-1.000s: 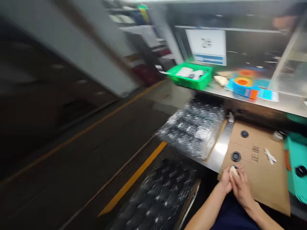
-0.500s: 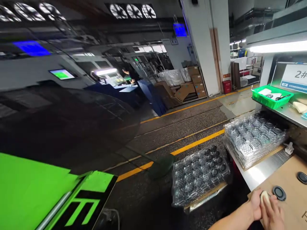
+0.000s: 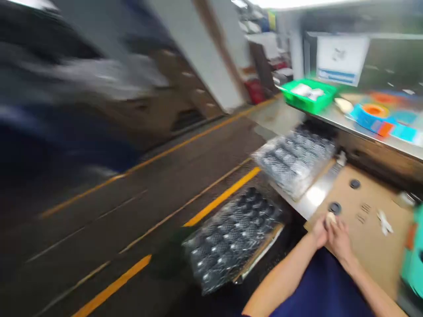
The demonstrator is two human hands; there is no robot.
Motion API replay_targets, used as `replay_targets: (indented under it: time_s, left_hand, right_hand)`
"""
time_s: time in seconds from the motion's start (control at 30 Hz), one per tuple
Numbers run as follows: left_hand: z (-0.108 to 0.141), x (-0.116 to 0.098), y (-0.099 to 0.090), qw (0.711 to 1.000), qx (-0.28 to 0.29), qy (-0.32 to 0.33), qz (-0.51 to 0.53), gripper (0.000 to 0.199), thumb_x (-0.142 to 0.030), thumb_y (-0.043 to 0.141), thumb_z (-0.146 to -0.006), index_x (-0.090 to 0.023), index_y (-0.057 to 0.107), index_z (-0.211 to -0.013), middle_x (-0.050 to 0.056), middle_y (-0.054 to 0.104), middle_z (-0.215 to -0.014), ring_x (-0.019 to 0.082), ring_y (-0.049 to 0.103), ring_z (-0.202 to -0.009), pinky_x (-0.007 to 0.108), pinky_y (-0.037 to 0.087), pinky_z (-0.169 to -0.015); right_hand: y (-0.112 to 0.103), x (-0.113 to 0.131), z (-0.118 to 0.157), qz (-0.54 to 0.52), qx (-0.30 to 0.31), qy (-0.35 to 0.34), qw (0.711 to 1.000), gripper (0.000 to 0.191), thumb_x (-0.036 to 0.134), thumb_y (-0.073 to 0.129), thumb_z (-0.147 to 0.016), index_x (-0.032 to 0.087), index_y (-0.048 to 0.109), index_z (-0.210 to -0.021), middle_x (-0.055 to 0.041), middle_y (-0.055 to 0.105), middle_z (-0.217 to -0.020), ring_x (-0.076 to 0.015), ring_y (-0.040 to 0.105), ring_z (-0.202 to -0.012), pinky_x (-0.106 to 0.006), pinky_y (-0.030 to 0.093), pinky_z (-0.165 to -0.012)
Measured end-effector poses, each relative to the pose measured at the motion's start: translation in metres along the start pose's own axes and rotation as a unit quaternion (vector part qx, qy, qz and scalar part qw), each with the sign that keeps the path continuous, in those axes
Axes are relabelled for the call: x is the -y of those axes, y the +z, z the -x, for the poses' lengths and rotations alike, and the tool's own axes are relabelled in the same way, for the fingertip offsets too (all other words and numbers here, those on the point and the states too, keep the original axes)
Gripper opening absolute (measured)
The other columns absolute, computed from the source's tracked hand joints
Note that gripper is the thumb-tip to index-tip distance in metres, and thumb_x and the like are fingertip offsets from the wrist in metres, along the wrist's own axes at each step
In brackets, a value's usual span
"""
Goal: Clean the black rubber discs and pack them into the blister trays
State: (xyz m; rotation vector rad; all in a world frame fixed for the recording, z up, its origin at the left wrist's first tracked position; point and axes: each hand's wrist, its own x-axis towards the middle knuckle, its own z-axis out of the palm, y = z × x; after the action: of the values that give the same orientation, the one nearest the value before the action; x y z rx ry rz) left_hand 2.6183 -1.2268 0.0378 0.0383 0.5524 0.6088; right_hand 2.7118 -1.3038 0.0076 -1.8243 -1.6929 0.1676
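My left hand [image 3: 320,232] and my right hand [image 3: 339,237] meet over the near left part of a brown cardboard sheet [image 3: 373,246]. Between their fingers is a small cream-coloured pad [image 3: 330,218], with a dark edge beside it that is too blurred to make out. Just beyond my fingertips a round dark part [image 3: 335,208] lies on the cardboard. Farther back lies a second round dark part [image 3: 354,183]. White strips [image 3: 384,222] rest to the right of my hands.
Clear plastic trays [image 3: 297,160] are stacked at the bench's far left. Another tray stack [image 3: 231,237], partly filled with dark parts, stands lower left. A green bin [image 3: 309,99] and blue and orange rolls [image 3: 376,112] sit on the shelf. Something teal [image 3: 413,259] is at the right edge.
The view has swung right and down, so bench, trays and hands appear farther left, and more cardboard and shelf show. Both hands still meet around the cream pad.
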Motion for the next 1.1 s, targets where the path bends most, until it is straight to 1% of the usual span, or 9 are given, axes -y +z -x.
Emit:
replay_targets:
  time_s: [0.1,0.17,0.3,0.4,0.5,0.57,0.7,0.83,1.1]
  left_hand:
    - [-0.011,0.008,-0.013,0.998,-0.037,-0.044,-0.022,0.038,-0.031,0.039,-0.101,-0.01,0.07,-0.107,0.016,0.074,-0.107,0.025,0.067,-0.112,0.039,0.05,-0.104]
    - [-0.015,0.013,-0.02,0.996,-0.057,-0.06,-0.045,0.036,-0.03,0.042,-0.102,-0.01,0.069,-0.112,0.015,0.072,-0.116,0.024,0.065,-0.116,0.037,0.051,-0.103]
    - [-0.008,0.014,-0.017,0.993,-0.045,-0.099,-0.055,0.041,-0.033,0.044,-0.101,-0.009,0.063,-0.129,0.019,0.062,-0.136,0.03,0.058,-0.128,0.042,0.054,-0.099]
    - [-0.007,0.015,-0.011,0.991,-0.062,-0.109,-0.05,0.044,-0.032,0.045,-0.1,-0.01,0.059,-0.136,0.02,0.06,-0.14,0.032,0.057,-0.13,0.044,0.057,-0.096]
    - [-0.016,0.022,-0.011,0.989,-0.08,-0.116,-0.046,0.041,-0.031,0.044,-0.101,-0.009,0.062,-0.13,0.019,0.063,-0.135,0.03,0.061,-0.124,0.041,0.058,-0.093]
    - [-0.022,0.031,-0.013,0.987,-0.095,-0.119,-0.056,0.039,-0.031,0.041,-0.102,-0.009,0.066,-0.122,0.018,0.067,-0.127,0.027,0.066,-0.116,0.038,0.058,-0.091]
    - [-0.027,0.05,-0.013,0.981,-0.105,-0.122,-0.11,0.036,-0.029,0.04,-0.103,-0.011,0.071,-0.109,0.012,0.073,-0.111,0.021,0.068,-0.106,0.034,0.055,-0.096]
    - [-0.025,0.066,-0.013,0.974,-0.077,-0.126,-0.17,0.033,-0.03,0.046,-0.101,-0.014,0.07,-0.115,0.011,0.071,-0.119,0.023,0.064,-0.117,0.038,0.049,-0.108]
    - [-0.024,0.079,-0.017,0.966,-0.074,-0.121,-0.218,0.033,-0.03,0.044,-0.103,-0.016,0.07,-0.117,0.01,0.069,-0.126,0.019,0.063,-0.12,0.032,0.048,-0.107]
  right_hand:
    - [-0.006,0.001,-0.001,0.008,0.058,0.058,0.997,0.038,0.037,0.042,-0.102,0.027,0.066,-0.13,-0.0116,0.058,-0.138,-0.0293,0.055,-0.113,-0.049,0.045,-0.1]
    - [-0.016,-0.018,-0.011,0.015,0.054,0.165,0.985,0.033,0.031,0.046,-0.101,0.022,0.07,-0.121,-0.0134,0.065,-0.125,-0.0267,0.057,-0.111,-0.047,0.043,-0.103]
    - [-0.053,-0.062,-0.014,-0.068,-0.04,0.279,0.957,0.043,0.034,0.061,-0.091,0.013,0.063,-0.128,-0.0165,0.065,-0.124,-0.028,0.056,-0.117,-0.048,0.04,-0.107]
    - [-0.073,-0.069,-0.001,-0.26,-0.101,0.354,0.893,0.06,0.04,0.071,-0.08,0.013,0.057,-0.132,-0.0147,0.066,-0.121,-0.0244,0.063,-0.105,-0.042,0.051,-0.095]
    - [-0.073,-0.055,0.015,-0.396,-0.077,0.37,0.837,0.059,0.04,0.074,-0.077,0.015,0.057,-0.127,-0.0112,0.068,-0.115,-0.0208,0.066,-0.096,-0.035,0.055,-0.085]
    - [-0.066,-0.041,0.022,-0.366,-0.067,0.362,0.855,0.049,0.036,0.073,-0.078,0.016,0.061,-0.121,-0.0093,0.068,-0.111,-0.0201,0.065,-0.094,-0.035,0.055,-0.086]
    - [-0.05,-0.017,0.028,-0.144,-0.018,0.342,0.928,0.04,0.026,0.062,-0.088,0.017,0.06,-0.128,-0.012,0.064,-0.114,-0.0232,0.063,-0.103,-0.038,0.051,-0.094]
    - [-0.044,-0.005,0.035,-0.051,0.074,0.358,0.929,0.047,0.027,0.05,-0.097,0.022,0.044,-0.144,-0.0112,0.067,-0.113,-0.0244,0.066,-0.094,-0.036,0.052,-0.084]
    - [-0.054,-0.011,0.049,-0.017,0.102,0.368,0.924,0.037,0.028,0.041,-0.1,0.022,0.044,-0.136,-0.0103,0.068,-0.111,-0.025,0.066,-0.089,-0.033,0.049,-0.076]
